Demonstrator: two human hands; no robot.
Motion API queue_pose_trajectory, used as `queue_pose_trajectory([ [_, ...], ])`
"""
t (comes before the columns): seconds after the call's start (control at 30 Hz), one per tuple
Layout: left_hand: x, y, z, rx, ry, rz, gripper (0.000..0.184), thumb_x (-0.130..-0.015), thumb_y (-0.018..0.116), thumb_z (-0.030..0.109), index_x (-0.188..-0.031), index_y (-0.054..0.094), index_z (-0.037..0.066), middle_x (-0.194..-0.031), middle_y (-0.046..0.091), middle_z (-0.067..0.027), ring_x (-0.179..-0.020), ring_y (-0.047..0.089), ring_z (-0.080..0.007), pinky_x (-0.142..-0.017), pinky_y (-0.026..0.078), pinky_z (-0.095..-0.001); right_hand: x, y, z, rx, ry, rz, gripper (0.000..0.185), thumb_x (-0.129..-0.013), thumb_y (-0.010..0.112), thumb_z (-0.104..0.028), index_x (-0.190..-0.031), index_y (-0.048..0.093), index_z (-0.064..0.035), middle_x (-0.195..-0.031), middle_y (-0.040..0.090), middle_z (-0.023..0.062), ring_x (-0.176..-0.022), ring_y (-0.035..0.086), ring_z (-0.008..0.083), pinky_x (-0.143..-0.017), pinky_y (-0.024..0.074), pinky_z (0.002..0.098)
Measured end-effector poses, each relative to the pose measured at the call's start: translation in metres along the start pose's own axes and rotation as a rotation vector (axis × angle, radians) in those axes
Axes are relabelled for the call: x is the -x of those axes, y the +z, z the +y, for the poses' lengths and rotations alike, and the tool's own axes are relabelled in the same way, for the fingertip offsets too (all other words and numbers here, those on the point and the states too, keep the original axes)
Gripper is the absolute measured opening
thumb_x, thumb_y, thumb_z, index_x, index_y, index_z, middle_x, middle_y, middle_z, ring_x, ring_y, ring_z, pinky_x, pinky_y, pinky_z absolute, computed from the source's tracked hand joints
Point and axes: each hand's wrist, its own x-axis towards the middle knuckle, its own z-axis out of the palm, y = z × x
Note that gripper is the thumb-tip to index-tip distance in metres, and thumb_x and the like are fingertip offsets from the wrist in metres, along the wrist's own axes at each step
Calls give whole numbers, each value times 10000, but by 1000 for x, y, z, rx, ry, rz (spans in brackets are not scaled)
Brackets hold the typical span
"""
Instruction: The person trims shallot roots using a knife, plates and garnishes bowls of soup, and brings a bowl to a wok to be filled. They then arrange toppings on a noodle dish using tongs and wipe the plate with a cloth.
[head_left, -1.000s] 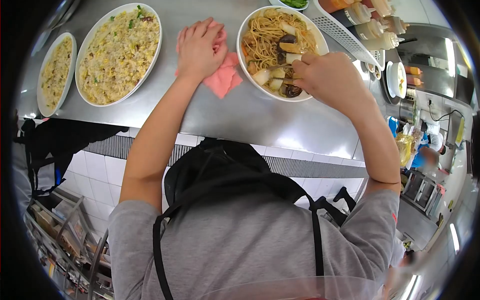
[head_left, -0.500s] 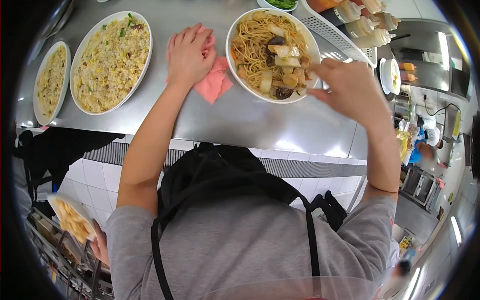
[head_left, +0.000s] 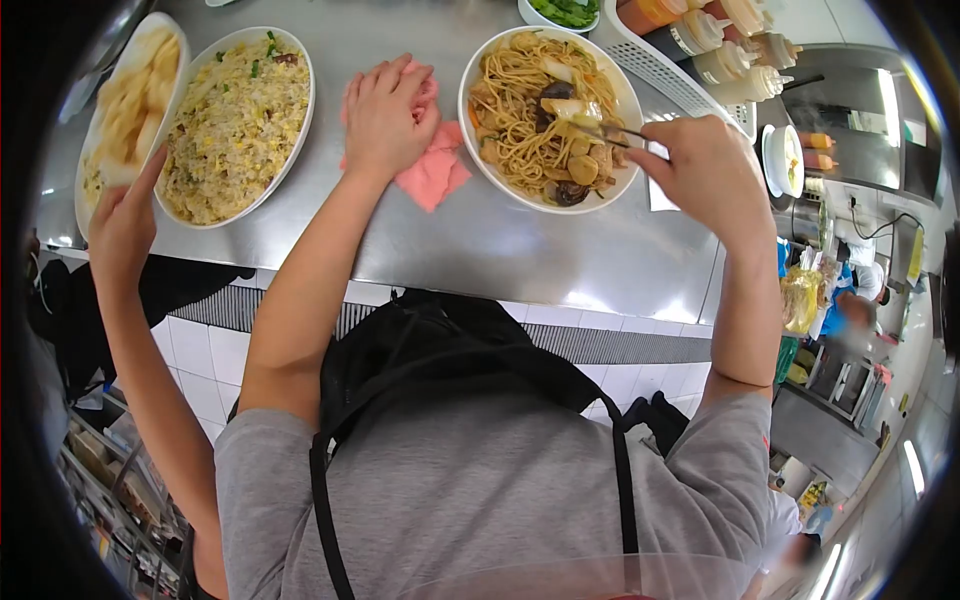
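My left hand [head_left: 388, 122] lies with its fingers spread over a crumpled pink cloth [head_left: 437, 172] on the steel counter [head_left: 400, 255]. Metal tweezers [head_left: 622, 136] are pinched in my right hand [head_left: 690, 165] at the right rim of a white bowl. Their tips touch a pale vegetable piece on the noodles [head_left: 520, 100], which also carry dark mushrooms. Left of the cloth sits an oval plate of fried rice [head_left: 235, 130].
Another person's hand [head_left: 122, 230] holds a plate of pale food [head_left: 135, 95] above the far-left rice plate. A white basket [head_left: 655, 72] with sauce bottles [head_left: 720, 62] and a bowl of greens [head_left: 565, 12] stand at the back right.
A co-worker's arm has come in from the lower left with the plate of pale food. My right hand has moved back over the bowl's rim with the tweezers. My left hand stays on the cloth.
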Motion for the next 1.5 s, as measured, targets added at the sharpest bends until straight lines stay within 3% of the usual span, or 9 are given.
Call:
queue_pose_trajectory([
  [0.3,-1,-1,0,23,-12,9,337,-732,533,237,-1057,561,150,-1176,492,-69,-1076,444,-267,-953,288,-446,-16,-17,1,156,58,-3,286,-714,636,-328,-730,628,-43,-700,608,117,-640,592,288,-592,478,380],
  [0.4,0,-2,0,29,-17,7,333,-733,531,234,-1054,558,149,-1171,493,-68,-1075,445,-266,-952,288,-445,-13,-19,-28,106,-45,103,245,-706,633,-271,-717,614,-27,-728,609,116,-628,602,279,-571,487,369],
  [0.47,0,-1,1,39,-22,6,330,-733,529,232,-1051,555,148,-1168,493,-69,-1074,445,-266,-951,288,-450,-15,1,-48,120,-203,-55,171,-701,607,-198,-699,607,-27,-745,610,113,-604,608,268,-538,491,359],
  [0.57,-1,-2,0,60,-27,10,334,-726,525,229,-1049,554,150,-1174,490,-74,-1079,440,-271,-952,284,-459,-29,46,-56,258,-312,-86,238,-746,578,-308,-797,597,-76,-736,597,61,-616,595,243,-554,468,357],
  [0.67,0,-4,0,65,-28,5,345,-716,526,225,-1051,554,147,-1180,486,-79,-1084,434,-277,-952,278,-462,-36,43,-51,229,-339,-90,223,-752,567,-296,-738,580,-74,-696,586,54,-601,591,239,-521,463,345],
  [0.77,0,-4,2,74,-30,5,351,-711,528,224,-1051,554,139,-1181,485,-81,-1086,433,-274,-956,275,-455,-29,15,-46,116,-292,-106,136,-731,577,-177,-678,608,-56,-659,596,84,-602,603,238,-534,476,353],
  [1.0,-2,-5,3,83,-32,-12,358,-708,533,213,-1056,554,133,-1178,484,-81,-1085,432,-273,-957,281,-430,-11,-38,5,-191,-113,39,255,-688,661,-242,-867,641,-62,-706,598,124,-637,569,291,-566,442,374],
  [1.27,-3,-1,3,103,-48,-19,356,-702,543,230,-1045,565,135,-1197,471,-85,-1108,414,-285,-981,252,-459,-34,-16,26,252,-162,45,246,-701,650,-310,-761,641,-71,-681,606,97,-662,591,270,-580,471,359],
  [1.5,-3,-5,4,82,-63,-18,348,-703,544,230,-1037,564,131,-1183,477,-90,-1099,419,-287,-971,261,-468,-51,-31,-6,269,-71,-107,286,-709,637,-337,-733,635,-52,-686,611,102,-673,605,258,-602,484,348],
])
